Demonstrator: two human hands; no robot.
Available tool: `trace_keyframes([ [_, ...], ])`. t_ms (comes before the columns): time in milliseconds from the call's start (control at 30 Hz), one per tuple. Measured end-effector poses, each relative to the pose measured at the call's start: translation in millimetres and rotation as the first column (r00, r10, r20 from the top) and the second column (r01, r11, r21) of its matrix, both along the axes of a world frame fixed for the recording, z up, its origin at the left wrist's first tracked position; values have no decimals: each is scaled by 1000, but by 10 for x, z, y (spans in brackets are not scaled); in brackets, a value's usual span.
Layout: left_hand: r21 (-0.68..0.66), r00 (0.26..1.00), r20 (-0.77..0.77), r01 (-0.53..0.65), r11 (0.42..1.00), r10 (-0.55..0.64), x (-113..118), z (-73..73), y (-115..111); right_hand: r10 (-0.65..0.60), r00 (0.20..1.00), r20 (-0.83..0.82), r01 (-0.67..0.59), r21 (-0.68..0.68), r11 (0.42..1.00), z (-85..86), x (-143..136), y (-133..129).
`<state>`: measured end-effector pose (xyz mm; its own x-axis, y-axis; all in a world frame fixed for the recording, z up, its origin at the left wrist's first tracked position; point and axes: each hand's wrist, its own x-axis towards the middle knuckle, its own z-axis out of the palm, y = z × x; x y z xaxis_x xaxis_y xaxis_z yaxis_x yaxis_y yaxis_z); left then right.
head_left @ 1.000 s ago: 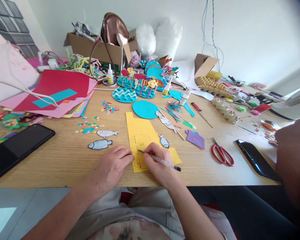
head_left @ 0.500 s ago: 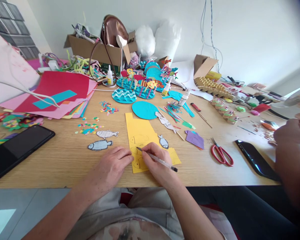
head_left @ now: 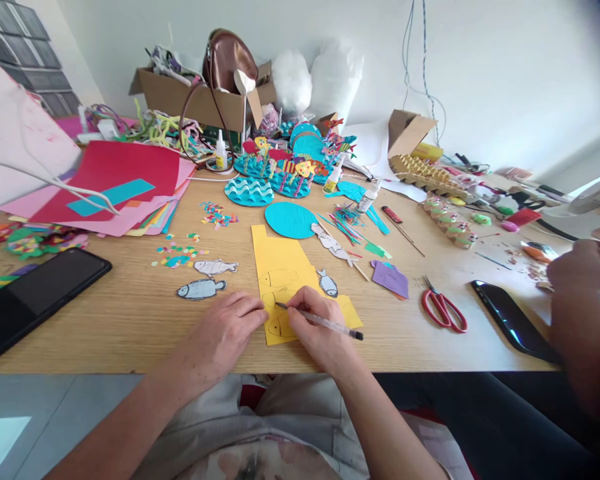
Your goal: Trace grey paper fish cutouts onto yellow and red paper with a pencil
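Observation:
My right hand (head_left: pixel 316 321) grips a clear-barrelled pen (head_left: pixel 333 325), its tip touching yellow paper (head_left: pixel 279 252). Outlines of fish are drawn on that sheet, one above another. At the sheet's left edge, my left hand (head_left: pixel 233 327) lies on the table, its fingers extended and their tips at the paper. Two fish cutouts, a grey one (head_left: pixel 201 289) and a paler one (head_left: pixel 215 267), lie beyond the left hand. Another small fish cutout (head_left: pixel 327 283) rests against the sheet's right side. Part of the drawing is hidden under my right hand.
Red-handled scissors (head_left: pixel 443 312) and a phone (head_left: pixel 511 319) lie to the right, near another person's hand (head_left: pixel 583 267). On the left are a second phone (head_left: pixel 45 300) and stacked coloured paper (head_left: pixel 130 167). Beyond the yellow sheet sit a blue oval (head_left: pixel 291 221) and glue bottles (head_left: pixel 369 197).
The pen tip has shifted slightly down and right on the yellow paper, and the pen lies a little flatter. My left hand has stayed nearly in place.

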<state>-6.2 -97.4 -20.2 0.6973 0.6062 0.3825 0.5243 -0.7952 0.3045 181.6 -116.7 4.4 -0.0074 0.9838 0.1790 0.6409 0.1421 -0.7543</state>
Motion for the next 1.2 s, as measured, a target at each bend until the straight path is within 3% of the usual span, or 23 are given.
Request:
trace_keyframes([
  [433,23,1000,7,7,1000,-8,-2,-22,7,-2,1000,-21,2,8,1000,-60,-23,37],
  [1200,17,1000,10,-12,1000,12,9,4,-10,-12,997,-80,9,-39,999,-18,10,3],
])
